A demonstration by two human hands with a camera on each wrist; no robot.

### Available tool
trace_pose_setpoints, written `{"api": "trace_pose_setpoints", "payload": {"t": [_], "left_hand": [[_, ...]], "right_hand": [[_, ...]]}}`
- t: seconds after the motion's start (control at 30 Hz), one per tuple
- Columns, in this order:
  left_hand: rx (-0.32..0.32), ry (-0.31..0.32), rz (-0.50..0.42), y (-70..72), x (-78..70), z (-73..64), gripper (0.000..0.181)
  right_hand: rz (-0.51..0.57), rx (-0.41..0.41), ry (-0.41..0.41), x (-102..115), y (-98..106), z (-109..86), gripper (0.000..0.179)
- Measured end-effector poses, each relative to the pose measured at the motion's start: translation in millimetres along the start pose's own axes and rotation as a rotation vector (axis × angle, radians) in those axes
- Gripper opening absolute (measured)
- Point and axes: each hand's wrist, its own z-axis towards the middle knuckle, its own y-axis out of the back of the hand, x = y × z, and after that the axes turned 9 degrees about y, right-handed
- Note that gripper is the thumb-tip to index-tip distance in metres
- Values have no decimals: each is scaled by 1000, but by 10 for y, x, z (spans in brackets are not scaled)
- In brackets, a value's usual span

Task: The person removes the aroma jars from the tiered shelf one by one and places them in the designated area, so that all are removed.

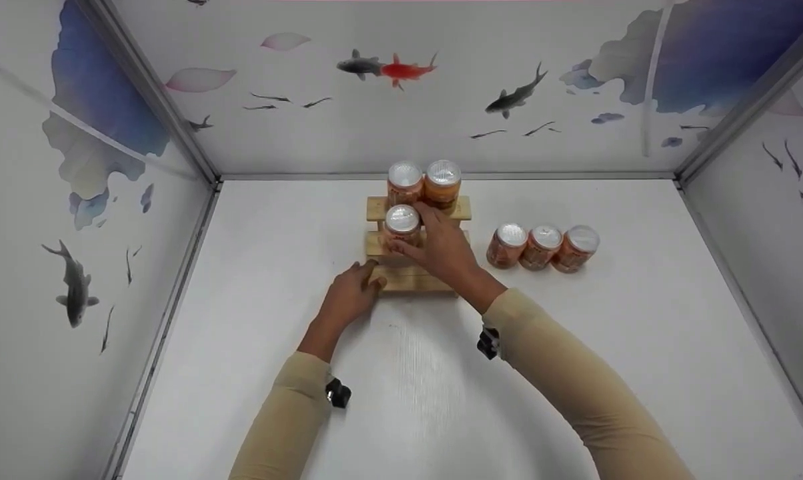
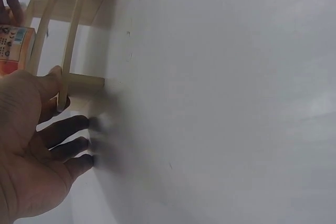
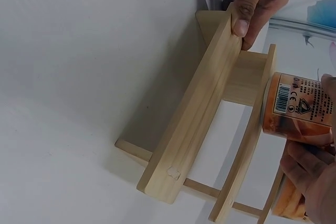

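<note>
A small three-step wooden rack (image 1: 418, 280) stands on the white table. My left hand (image 1: 349, 293) pinches the left end of its lowest step between thumb and forefinger; in the left wrist view the other fingers (image 2: 68, 129) extend beside it. On the middle step, toward the left, is an orange can (image 1: 402, 223) with a silver top. My right hand (image 1: 445, 250) grips this can from its right side, thumb in front. The right wrist view shows the can's printed label (image 3: 296, 103) and its base at the step. Two similar cans (image 1: 443, 183) stand side by side on the top step.
Three more orange cans (image 1: 541, 247) stand in a row on the table, right of the rack. Behind the rack rises a white wall (image 1: 441, 133) with painted fish, and side walls enclose the table left and right.
</note>
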Motion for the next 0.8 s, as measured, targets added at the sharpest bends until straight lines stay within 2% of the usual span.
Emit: {"api": "trace_pose_setpoints", "payload": {"t": [0.13, 0.3, 0.47, 0.57, 0.67, 0.8], "left_hand": [[3, 0, -1, -9, 7, 6, 58], [-4, -29, -2, -2, 3, 3, 56], [-3, -45, -23, -13, 15, 5, 53], [-26, -72, -16, -84, 119, 79, 54], [-42, -82, -5, -111, 151, 116, 55], [-16, -53, -28, -39, 53, 52, 54]], "right_hand": [[-1, -22, 16, -10, -28, 6, 76], [27, -46, 46, -35, -49, 12, 72], [35, -42, 38, -56, -38, -13, 72], [30, -37, 26, -58, -16, -25, 73], [22, -38, 26, -62, 12, -30, 73], [14, -45, 40, -72, 47, -38, 70]]}}
